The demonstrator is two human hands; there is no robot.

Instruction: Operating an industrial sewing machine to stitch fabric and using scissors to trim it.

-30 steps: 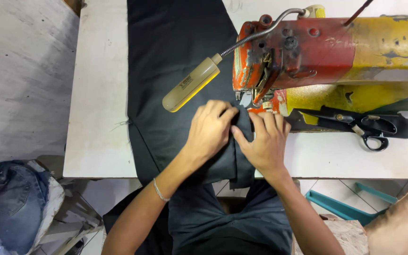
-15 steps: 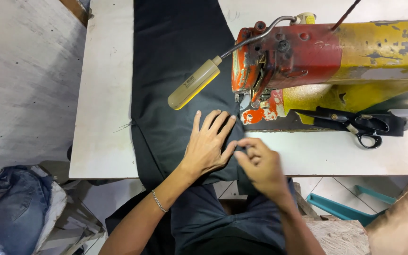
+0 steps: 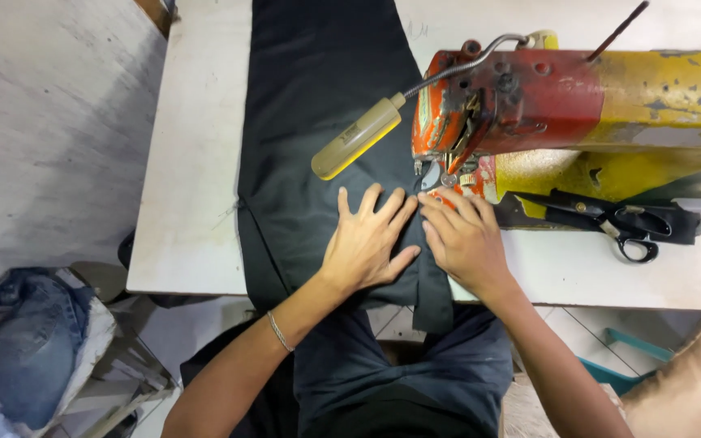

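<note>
The black fabric (image 3: pixel 318 122) runs in a long strip down the white table (image 3: pixel 188 162) and folds over its near edge onto my lap, its right side tucked under the head of the old red and yellow sewing machine (image 3: pixel 578 105). My left hand (image 3: pixel 367 243) lies flat on the cloth with the fingers spread, pinning it just in front of the needle area. My right hand (image 3: pixel 468 239) is flat beside it, fingers close together, their tips at the presser foot; half a second ago this hand was pulled back near the table edge and curled as if pinching the fabric, and now it has come forward again, so I judge the cloth is lined up and held ready at the needle. A yellowish lamp (image 3: pixel 357 146) on a bent stalk hangs over the fabric. Black scissors (image 3: pixel 610 219) lie on the machine bed to the right, well apart from both hands.
</note>
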